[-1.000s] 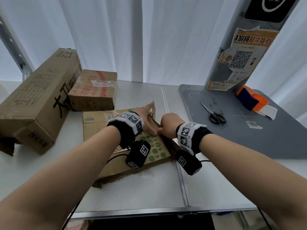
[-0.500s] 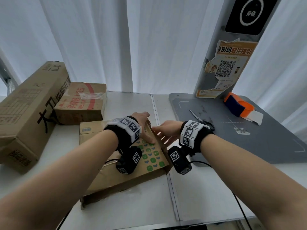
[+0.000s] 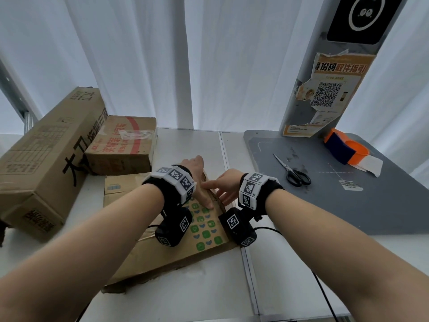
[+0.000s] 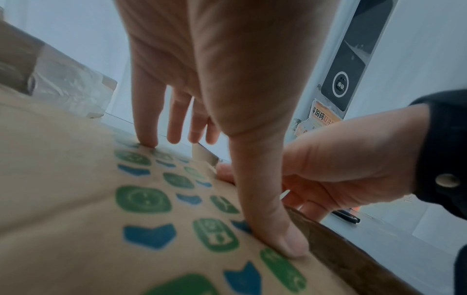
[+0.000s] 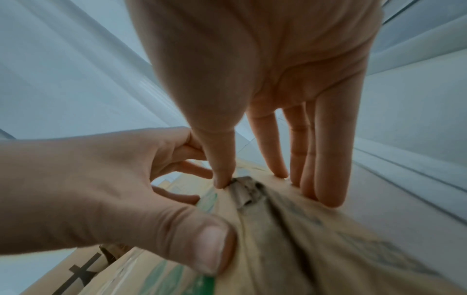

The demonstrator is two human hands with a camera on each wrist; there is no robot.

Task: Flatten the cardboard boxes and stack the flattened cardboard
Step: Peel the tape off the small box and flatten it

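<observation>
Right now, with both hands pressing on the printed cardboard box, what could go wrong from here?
1. The left hand and right hand press close together along the raised side fold of the brown cardboard box with green and blue icons; fingers could get pinched if it collapses.
2. The fold's edge already looks torn and may rip further.
3. The box lies askew on a flattened brown sheet and might slide.
</observation>
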